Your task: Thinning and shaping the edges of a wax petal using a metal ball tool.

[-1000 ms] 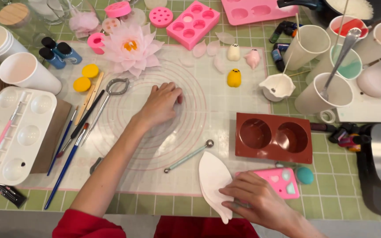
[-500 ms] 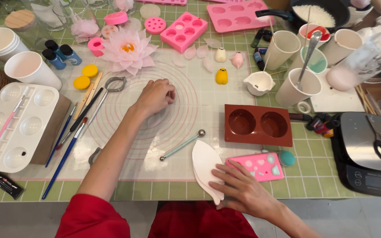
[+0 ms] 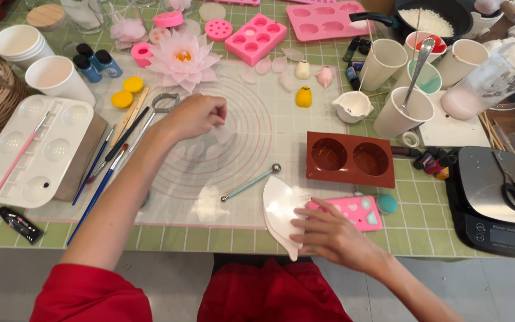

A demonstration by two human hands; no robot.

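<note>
Looking down from head height, the view takes in a craft worktop (image 3: 222, 238) covered by a green gridded mat, with a clear mat (image 3: 239, 119) printed with pink circles laid on top.

The left hand (image 3: 193, 114) rests on the clear mat near its middle, fingers curled in narrowly and pinching a small pale petal (image 3: 222, 132), which is thin and hard to make out. A few more faint petals lie just beside it on the mat. The right hand (image 3: 328, 234) sits at the near edge of the worktop, fingers spread and pressing flat on a white leaf-shaped mould (image 3: 279, 209); it holds the mould down and does not grip it. Touching that hand's far side is a small pink mould (image 3: 353, 210), with a teal ball (image 3: 387, 203) next to it.

Between the two hands lies a thin tool with a metal ball tip (image 3: 250, 182). A brown mould with two round hollows (image 3: 349, 158) sits just beyond the right hand. Left of the left arm are paintbrushes (image 3: 104, 170) and a white paint palette (image 3: 28, 149). Farther back stands a pink flower (image 3: 182, 58), and a black kitchen scale (image 3: 499, 200) carrying scissors sits at the far right.
</note>
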